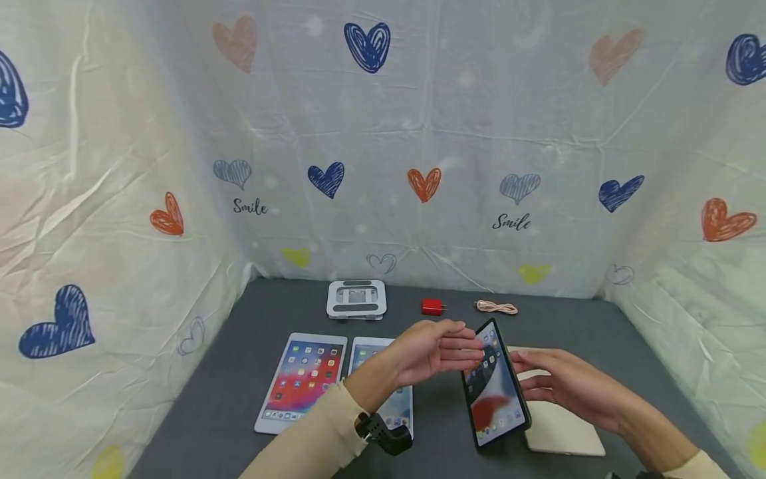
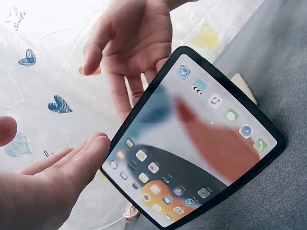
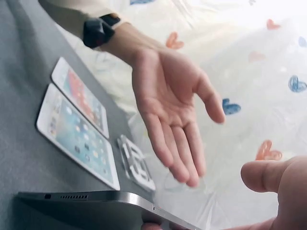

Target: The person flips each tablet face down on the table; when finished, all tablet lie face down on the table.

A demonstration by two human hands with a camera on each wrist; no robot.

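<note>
- Farthest left, a white tablet (image 1: 305, 379) lay flat, screen lit, apart from both hands.
- Far, at left of centre, a folded stand (image 1: 356, 299) lay out of likely harm.
- Beside the white tablet, a second tablet (image 1: 399, 402) lay partly hidden; a dropped wrist device (image 1: 383, 434) could have knocked it.
- At centre, the left hand (image 1: 432, 347) extended straight fingers by the black-edged tablet's left side, grasping nothing; contact could not be confirmed.
- Right of centre, the black-edged tablet (image 1: 495, 392) stood tilted between the hands; uneven pressure could have toppled it.
- Far beyond lay a red charger (image 1: 432, 307) and a bundled cable (image 1: 496, 307).
- Rightward, the right hand (image 1: 562, 382) was relaxed, fingers behind the tablet, thumb free; with no closed hold, slipping seemed likeliest.
- Beneath that hand, a cream slab (image 1: 565, 429) lay flat, where a falling tablet could have struck.
</note>
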